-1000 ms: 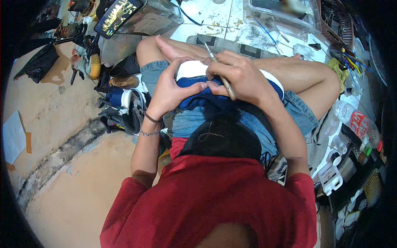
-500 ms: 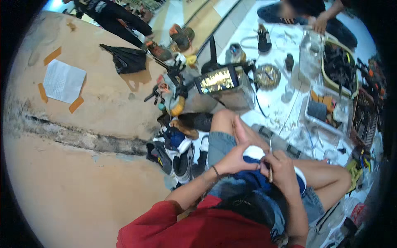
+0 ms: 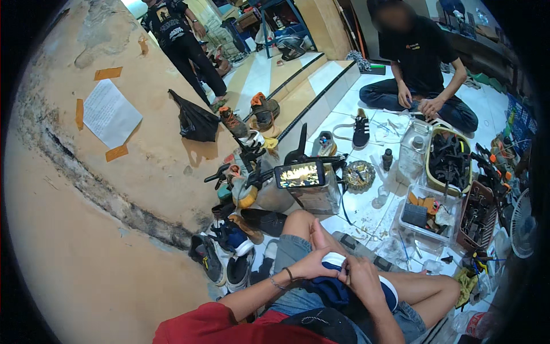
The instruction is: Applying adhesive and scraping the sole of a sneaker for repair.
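Note:
A navy blue shoe with a white sole [image 3: 389, 291] lies across my lap, its white end [image 3: 334, 260] pointing away from me. My left hand [image 3: 312, 265] grips that end, thumb and fingers closed around its edge. Close beside it, my right hand [image 3: 362, 278] is closed with its fingertips bent in against the shoe. Whatever sits inside those right fingers is hidden from view. Both hands nearly meet over the dark blue upper.
Ahead, a phone [image 3: 299, 175] stands on a holder. Worn shoes [image 3: 207, 259] line my left, by the stained wall [image 3: 114, 252]. On the right are a clear bin [image 3: 427, 229], a tub of black parts [image 3: 451, 157] and a brown basket [image 3: 478, 215]. Another person [image 3: 421, 69] sits opposite.
The view has tilted up, bringing more of the far room and the seated person into sight. The wooden-handled tool seen in my right hand no longer shows. My left hand keeps its hold.

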Tool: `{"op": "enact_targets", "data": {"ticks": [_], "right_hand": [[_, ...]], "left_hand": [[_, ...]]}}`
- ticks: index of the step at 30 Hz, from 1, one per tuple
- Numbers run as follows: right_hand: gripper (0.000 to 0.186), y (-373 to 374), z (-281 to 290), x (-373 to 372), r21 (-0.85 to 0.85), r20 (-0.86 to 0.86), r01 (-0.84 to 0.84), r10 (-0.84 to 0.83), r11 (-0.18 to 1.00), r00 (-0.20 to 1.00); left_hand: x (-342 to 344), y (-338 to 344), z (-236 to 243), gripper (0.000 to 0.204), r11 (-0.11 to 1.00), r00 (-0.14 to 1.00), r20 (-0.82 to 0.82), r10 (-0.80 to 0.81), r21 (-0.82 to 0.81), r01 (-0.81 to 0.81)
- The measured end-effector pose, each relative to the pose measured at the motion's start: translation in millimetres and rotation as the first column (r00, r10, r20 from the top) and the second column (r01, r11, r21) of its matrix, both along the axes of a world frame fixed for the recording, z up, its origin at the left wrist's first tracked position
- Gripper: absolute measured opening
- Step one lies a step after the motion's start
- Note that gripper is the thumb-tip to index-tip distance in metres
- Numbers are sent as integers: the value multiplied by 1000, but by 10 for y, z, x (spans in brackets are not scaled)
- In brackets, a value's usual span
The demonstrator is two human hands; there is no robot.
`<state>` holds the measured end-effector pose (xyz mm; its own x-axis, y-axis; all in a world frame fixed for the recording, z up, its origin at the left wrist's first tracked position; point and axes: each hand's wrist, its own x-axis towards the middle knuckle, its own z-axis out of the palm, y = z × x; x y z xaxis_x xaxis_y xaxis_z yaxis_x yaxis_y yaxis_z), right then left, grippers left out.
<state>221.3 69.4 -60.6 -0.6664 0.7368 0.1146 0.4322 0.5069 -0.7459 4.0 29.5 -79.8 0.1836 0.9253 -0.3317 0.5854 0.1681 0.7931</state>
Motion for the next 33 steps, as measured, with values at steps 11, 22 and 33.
{"op": "enact_targets", "data": {"ticks": [11,22,33], "right_hand": [[32,-59,-208,0,137,21,34,-37,990,999],[28,-113,-111,130,40,-93,89,-85,995,992],[26,512,-437,693,-245,-410,433,-498,867,764]], "left_hand": [[1,14,-87,65,1000,1000,15,-8,30,7],[90,-64,63,62,1000,997,74,23,-7,-23],[29,2,255,40,973,996,-20,90,214,-83]]}}
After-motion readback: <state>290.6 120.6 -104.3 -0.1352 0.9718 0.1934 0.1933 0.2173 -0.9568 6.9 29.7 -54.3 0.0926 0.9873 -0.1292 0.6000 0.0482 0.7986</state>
